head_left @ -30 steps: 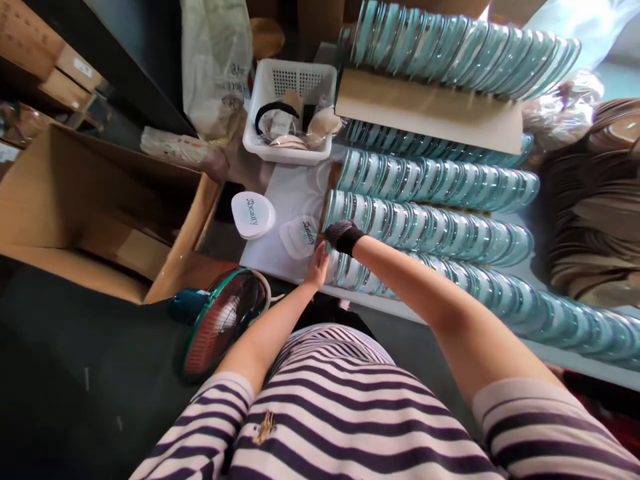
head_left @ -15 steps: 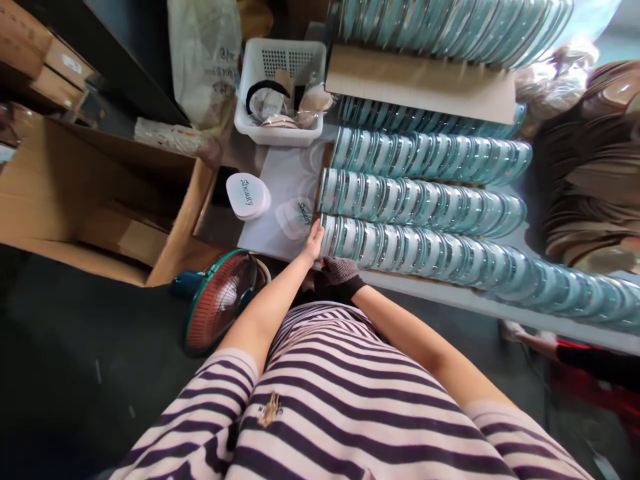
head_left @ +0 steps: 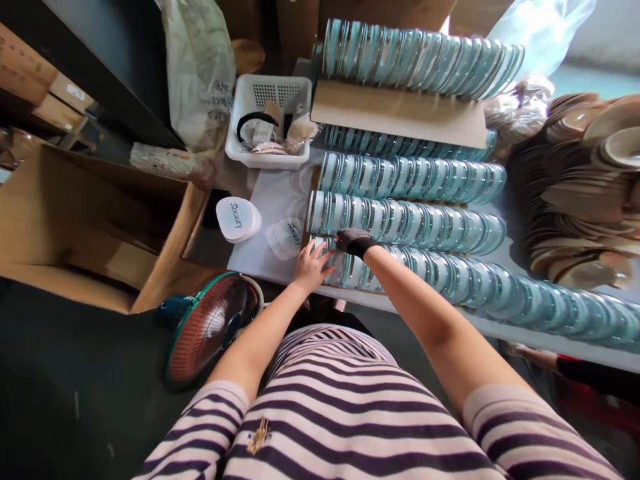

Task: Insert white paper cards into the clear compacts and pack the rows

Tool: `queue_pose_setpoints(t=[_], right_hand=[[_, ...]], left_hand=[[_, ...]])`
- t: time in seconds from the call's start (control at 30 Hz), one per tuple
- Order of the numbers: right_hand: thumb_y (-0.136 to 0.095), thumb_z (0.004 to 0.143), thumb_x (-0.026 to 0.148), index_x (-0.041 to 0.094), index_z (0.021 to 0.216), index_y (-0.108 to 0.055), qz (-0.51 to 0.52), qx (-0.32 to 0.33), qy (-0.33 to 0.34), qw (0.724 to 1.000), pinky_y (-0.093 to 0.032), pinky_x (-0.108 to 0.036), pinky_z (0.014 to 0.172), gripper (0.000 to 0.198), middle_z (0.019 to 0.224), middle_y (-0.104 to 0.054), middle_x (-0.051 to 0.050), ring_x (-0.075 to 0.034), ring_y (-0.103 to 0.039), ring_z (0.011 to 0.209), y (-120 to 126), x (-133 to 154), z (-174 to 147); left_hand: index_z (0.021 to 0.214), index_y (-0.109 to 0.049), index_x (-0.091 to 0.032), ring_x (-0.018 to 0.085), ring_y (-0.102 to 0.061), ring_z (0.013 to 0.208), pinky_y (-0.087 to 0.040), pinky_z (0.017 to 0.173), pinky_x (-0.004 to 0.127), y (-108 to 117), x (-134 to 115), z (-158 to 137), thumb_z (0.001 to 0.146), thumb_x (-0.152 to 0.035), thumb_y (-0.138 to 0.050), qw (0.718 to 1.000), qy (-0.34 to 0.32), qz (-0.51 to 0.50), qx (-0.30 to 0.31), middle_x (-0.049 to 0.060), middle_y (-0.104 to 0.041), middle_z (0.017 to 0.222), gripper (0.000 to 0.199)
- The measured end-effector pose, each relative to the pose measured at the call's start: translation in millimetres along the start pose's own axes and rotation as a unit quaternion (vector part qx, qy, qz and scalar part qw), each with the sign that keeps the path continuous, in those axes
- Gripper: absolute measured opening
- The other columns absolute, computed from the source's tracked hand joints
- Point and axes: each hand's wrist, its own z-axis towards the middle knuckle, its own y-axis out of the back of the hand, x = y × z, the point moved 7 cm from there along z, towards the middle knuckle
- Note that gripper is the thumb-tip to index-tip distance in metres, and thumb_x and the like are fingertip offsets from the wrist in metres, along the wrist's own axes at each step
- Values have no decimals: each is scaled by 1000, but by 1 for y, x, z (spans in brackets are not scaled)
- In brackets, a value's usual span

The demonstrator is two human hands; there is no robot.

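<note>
Round, shiny blue-green pieces stand on edge, packed in long rows; the front row (head_left: 440, 270) runs along the table's near side. At that row's left end, my left hand (head_left: 311, 267) is bare, its fingers spread over and touching the end pieces. My right hand (head_left: 355, 241), in a dark knitted glove, is just right of it over the top of the same row. Its fingers are curled, and what they hold, if anything, is hidden. Left of my left hand lies a clear lettered piece (head_left: 286, 239), with a white lettered pad stack (head_left: 237, 220) beyond it.
A white basket (head_left: 267, 159) holds bagged items. An open cardboard box (head_left: 165, 280) is at left, with a green-rimmed fan (head_left: 205, 333) below it. A cardboard strip (head_left: 395, 113) lies among the back rows. Stacked brown discs (head_left: 570, 193) stand at right; another person's dark sleeve (head_left: 595, 377) shows below.
My right hand has risen from the table's front edge to over the front row. My left hand has opened its fingers across the row's end. The view has shifted a little.
</note>
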Motion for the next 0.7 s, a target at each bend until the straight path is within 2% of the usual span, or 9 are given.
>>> queue_pose_setpoints(t=[0.07, 0.17, 0.27, 0.37, 0.47, 0.53, 0.6, 0.7], right_hand=[[-53, 90, 28, 17, 111, -74, -10, 21, 43, 999, -52, -29, 77, 31, 105, -75, -14, -23, -71, 94, 3, 12, 16], [-58, 86, 22, 14, 109, -74, -33, 30, 84, 995, -52, -38, 85, 29, 108, -74, -17, -27, -69, 100, 5, 30, 26], [-53, 90, 21, 13, 113, -72, -44, 9, 111, 993, -47, -46, 93, 31, 116, -71, -20, -31, -65, 112, 5, 34, 18], [-50, 93, 28, 15, 116, -70, -24, -37, 109, 993, -48, -39, 86, 33, 111, -72, -17, -30, -67, 105, -4, 24, -6], [-45, 95, 36, 19, 115, -69, 22, -99, 64, 993, -47, -32, 77, 36, 105, -74, -14, -27, -70, 97, -26, 16, -38], [-40, 97, 39, 20, 116, -68, 54, -118, 30, 991, -45, -30, 75, 38, 105, -74, -13, -26, -70, 95, -48, 18, -57], [-37, 98, 39, 19, 117, -68, 78, -120, 8, 990, -45, -30, 75, 41, 105, -74, -13, -26, -70, 95, -72, 26, -72], [-37, 98, 37, 17, 118, -68, 103, -102, 13, 989, -46, -32, 76, 42, 105, -74, -15, -28, -70, 94, -103, 44, -82]], left_hand=[[129, -68, -30, 37, -32, 146, -29, 118, 55, -2, 2, 1, 88, -42, -64, 1000, 5, 4, 2, 8, -54, 147, 43], [130, -67, -32, 36, -31, 147, -29, 119, 55, -5, 5, 3, 88, -42, -64, 1000, 16, 4, 13, 7, -52, 148, 43], [131, -66, -32, 34, -29, 148, -27, 120, 54, -5, 6, 5, 90, -42, -62, 999, 23, -3, 22, 7, -52, 148, 42], [129, -67, -31, 35, -29, 147, -24, 121, 53, -4, 6, 5, 91, -41, -61, 999, 29, -18, 22, 8, -53, 147, 41], [129, -67, -31, 35, -30, 147, -23, 122, 53, -3, 5, 4, 90, -39, -61, 999, 21, -23, 19, 7, -52, 148, 40], [130, -67, -31, 35, -30, 147, -23, 122, 53, -2, 5, 3, 90, -40, -61, 1000, 14, -15, 23, 7, -51, 149, 41], [132, -66, -30, 36, -29, 147, -23, 122, 54, -2, 4, 4, 90, -40, -62, 1000, 11, -7, 28, 7, -51, 150, 43], [132, -65, -30, 37, -29, 147, -24, 121, 54, 0, 2, 5, 89, -37, -63, 999, 13, -7, 28, 8, -51, 149, 44]])
